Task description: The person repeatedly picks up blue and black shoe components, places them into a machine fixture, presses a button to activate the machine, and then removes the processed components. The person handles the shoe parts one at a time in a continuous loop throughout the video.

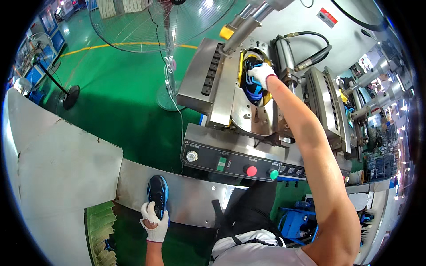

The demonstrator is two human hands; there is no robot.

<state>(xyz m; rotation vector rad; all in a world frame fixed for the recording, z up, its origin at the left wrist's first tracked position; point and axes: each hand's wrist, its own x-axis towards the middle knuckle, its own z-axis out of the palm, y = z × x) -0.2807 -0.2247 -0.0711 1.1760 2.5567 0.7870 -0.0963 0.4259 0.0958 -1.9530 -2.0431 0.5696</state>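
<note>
My left hand, in a white knit glove, is closed around the heel end of a black shoe with a blue sole edge. That shoe rests on a metal shelf, toe pointing away from me. My right arm reaches far forward into a press machine. There my gloved right hand grips a second black-and-blue shoe seated in the yellow-edged cavity. The fingers curl over its upper part, and the glove hides some of the shoe.
A control panel with a red button and green button fronts the press. A caged fan stands beyond it at the left. Metal cylinders angle down over the cavity. A blue crate sits below right.
</note>
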